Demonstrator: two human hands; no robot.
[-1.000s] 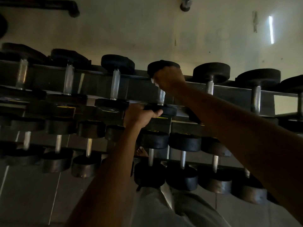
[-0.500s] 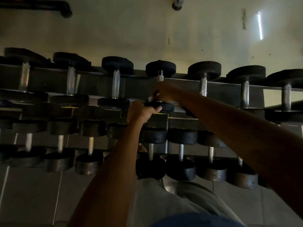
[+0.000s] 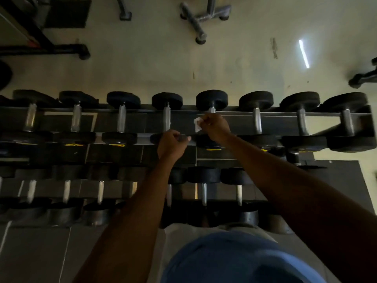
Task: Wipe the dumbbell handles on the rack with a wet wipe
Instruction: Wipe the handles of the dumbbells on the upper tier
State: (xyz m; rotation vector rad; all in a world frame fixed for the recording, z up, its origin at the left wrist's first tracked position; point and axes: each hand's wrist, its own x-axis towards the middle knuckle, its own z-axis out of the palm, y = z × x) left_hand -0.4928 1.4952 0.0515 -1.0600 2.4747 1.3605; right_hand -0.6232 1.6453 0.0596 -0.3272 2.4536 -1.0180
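White and crumpled, the wet wipe [image 3: 197, 124] sticks out from the grip of the right hand [image 3: 214, 127], which is clenched around it and the shiny handle [image 3: 211, 109] of a dumbbell [image 3: 211, 101] on the top row of the rack [image 3: 285, 119]. Just beside and below that grip, the left hand [image 3: 172, 144] holds the near black end [image 3: 157, 138] of the next dumbbell.
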